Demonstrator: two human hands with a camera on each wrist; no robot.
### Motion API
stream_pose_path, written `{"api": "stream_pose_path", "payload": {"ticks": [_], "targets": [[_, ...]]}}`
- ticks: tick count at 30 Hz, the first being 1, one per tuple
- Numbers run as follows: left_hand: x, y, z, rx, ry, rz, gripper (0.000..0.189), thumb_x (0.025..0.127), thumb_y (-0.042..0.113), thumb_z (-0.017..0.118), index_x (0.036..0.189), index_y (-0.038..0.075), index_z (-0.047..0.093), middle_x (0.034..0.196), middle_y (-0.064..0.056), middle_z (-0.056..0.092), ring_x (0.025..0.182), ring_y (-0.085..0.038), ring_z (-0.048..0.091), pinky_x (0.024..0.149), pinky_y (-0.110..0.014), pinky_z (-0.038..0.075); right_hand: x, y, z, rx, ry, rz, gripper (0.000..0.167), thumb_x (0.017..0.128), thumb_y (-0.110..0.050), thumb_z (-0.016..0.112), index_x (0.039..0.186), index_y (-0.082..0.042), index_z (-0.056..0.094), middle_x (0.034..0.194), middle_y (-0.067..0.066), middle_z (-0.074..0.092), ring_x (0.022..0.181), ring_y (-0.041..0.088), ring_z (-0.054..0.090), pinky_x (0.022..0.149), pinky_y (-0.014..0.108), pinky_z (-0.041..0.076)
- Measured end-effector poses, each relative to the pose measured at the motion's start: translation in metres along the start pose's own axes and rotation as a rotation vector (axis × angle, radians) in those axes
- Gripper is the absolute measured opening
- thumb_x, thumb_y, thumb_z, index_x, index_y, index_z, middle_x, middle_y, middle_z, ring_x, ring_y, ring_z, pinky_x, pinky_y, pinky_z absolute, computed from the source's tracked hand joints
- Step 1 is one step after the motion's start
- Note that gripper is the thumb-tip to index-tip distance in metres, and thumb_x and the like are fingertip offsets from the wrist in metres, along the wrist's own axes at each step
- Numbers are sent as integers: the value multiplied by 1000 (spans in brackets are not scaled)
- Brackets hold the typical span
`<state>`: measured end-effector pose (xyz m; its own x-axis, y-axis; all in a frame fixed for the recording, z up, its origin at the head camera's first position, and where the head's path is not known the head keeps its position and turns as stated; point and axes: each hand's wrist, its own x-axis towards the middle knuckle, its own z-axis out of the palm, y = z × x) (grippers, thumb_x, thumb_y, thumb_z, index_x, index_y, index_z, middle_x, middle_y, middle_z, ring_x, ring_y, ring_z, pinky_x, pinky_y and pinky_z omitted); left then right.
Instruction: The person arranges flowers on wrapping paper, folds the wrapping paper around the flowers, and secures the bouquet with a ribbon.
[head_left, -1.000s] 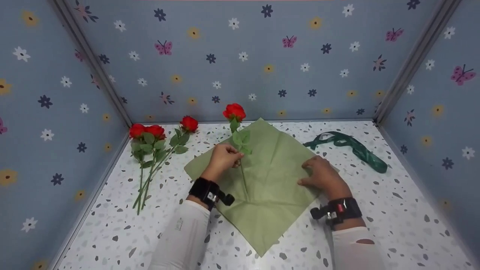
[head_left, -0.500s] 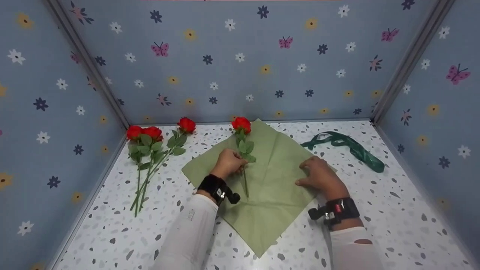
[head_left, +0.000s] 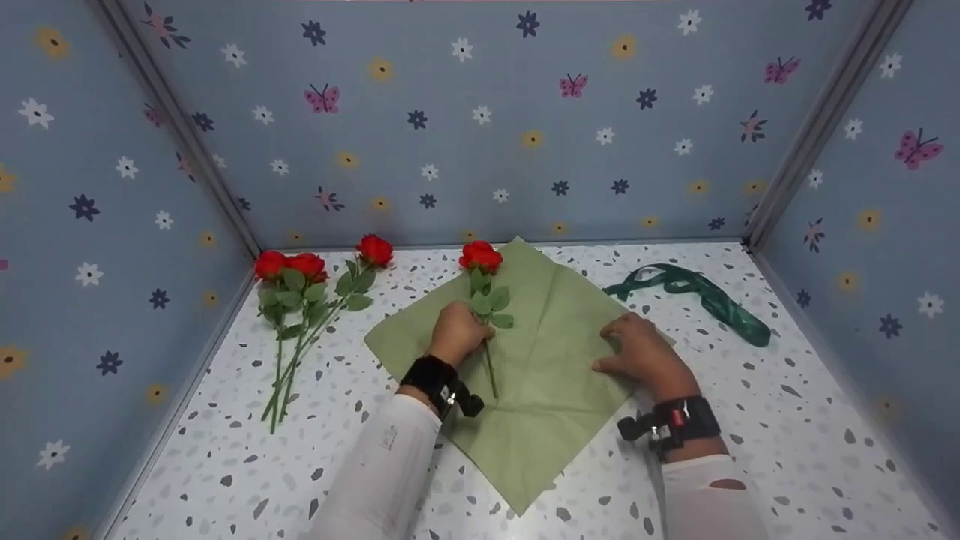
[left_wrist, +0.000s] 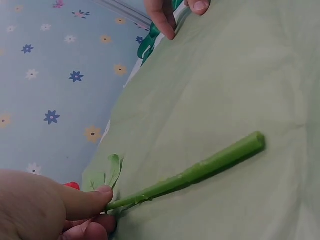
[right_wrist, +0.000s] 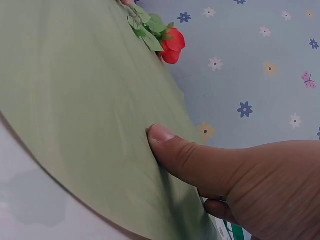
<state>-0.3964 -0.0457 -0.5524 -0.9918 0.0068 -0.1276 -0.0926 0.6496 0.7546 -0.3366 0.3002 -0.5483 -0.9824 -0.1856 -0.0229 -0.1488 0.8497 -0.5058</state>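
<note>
My left hand point(head_left: 456, 334) pinches the stem of a red rose point(head_left: 481, 256) just below its leaves. The rose lies over the left half of a green sheet of wrapping paper point(head_left: 540, 442), its bloom toward the back edge. In the left wrist view, the stem point(left_wrist: 200, 170) runs from thumb and fingers across the paper, cut end free. My right hand point(head_left: 643, 351) rests on the paper's right side, thumb point(right_wrist: 167, 142) and fingers spread apart, the fingers partly hidden in the right wrist view.
Several more red roses point(head_left: 306, 266) with crossed stems lie on the speckled white table point(head_left: 247, 487) to the left. A dark green ribbon point(head_left: 727, 311) lies loosely coiled at the back right. Blue flower-patterned panels point(head_left: 517, 105) stand at the back and both sides.
My left hand has brought the rose down and slightly right onto the paper, its bloom now nearer the sheet. My right hand has stayed in place.
</note>
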Motion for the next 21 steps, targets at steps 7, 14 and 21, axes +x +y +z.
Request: {"api": "stream_pose_path", "payload": {"ticks": [7,14,21], "targets": [[-2,-1,2,34,15,-25,21,92,9,89,82,7,71,66,-2,67,56,-17,66,52,-30,54,2,-1,1,-25,4,-19,67,87,-33,101,136,4,75,143,29,65,139,51,60,123,66,48],[-6,3,1,15,4,-50,17,93,8,88,85,6,74,69,-2,69,58,-16,67,53,-29,54,3,2,3,-10,-3,4,68,87,-34,101,138,1,74,145,27,64,141,50,59,123,66,47],[-10,5,1,10,9,-50,18,94,7,88,83,7,75,69,-2,69,57,-15,66,53,-28,54,1,2,2,4,-17,18,68,87,-32,100,140,1,73,148,28,63,144,52,57,124,67,46]]}}
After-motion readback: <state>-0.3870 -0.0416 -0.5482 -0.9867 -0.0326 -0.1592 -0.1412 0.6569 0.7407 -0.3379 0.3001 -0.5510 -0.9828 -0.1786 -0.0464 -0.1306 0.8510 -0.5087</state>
